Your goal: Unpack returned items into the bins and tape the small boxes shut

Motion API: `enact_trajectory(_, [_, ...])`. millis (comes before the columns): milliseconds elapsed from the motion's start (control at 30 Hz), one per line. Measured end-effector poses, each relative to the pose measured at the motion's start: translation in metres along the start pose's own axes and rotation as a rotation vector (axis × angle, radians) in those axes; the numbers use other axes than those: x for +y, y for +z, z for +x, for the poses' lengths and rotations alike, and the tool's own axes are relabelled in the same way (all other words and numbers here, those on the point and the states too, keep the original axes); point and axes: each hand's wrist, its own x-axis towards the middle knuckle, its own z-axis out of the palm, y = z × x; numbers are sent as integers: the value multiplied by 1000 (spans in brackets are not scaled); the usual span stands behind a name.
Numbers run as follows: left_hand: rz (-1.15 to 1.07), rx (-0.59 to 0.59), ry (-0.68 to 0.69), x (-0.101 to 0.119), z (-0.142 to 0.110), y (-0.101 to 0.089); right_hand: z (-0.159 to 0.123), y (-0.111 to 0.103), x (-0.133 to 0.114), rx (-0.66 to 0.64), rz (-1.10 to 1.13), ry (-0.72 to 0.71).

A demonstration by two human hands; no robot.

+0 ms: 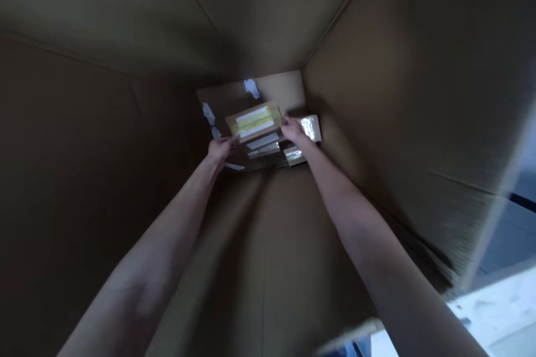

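Deep inside a large cardboard box (268,234), both of my arms reach down to its bottom. A small flat cardboard package (255,121) with yellow and white strips across its top lies between my hands. My left hand (221,148) has its fingers closed at the package's near left corner. At the package's right end, my right hand (292,127) grips the edge with closed fingers. Whether the package touches the bottom beneath it, I cannot tell.
A small box with shiny clear tape (310,128) sits right of my right hand, and another taped piece (295,156) lies nearer. White tape patches (252,88) mark the bottom. High cardboard walls (368,66) surround my arms. Outside, bright floor shows at lower right.
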Motion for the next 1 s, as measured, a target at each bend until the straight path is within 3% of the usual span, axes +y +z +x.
enact_trajectory(67, [-82,113,-170,27,-28,-24,-35,-11,-26,-11,82,92])
enact_trajectory(133, [-109,167,-178,67,-74,-54,-86,-32,-64,-4,180,147])
enact_trajectory(267, [-34,225,42,159,-191,-119,-219,-91,-144,78,355,154])
enact_trajectory(333, [14,215,159,200,-248,-143,-291,-121,-172,146,615,168])
enact_trajectory(433, [62,134,319,249,-325,-163,-395,-161,-196,212,830,74])
enact_trajectory(533, [82,-9,473,286,-389,-165,-493,-188,-210,327,906,17])
enact_trajectory(633, [129,-153,601,317,-442,-149,-586,-201,-217,487,974,-20])
enact_trajectory(733, [180,-318,701,346,-491,-113,-672,-199,-216,658,1049,-8])
enact_trajectory(867, [303,-612,822,370,-566,-43,-775,-175,-202,956,1151,62])
enact_trajectory(1000, [429,-910,985,356,-654,38,-861,-138,-173,1279,1189,193])
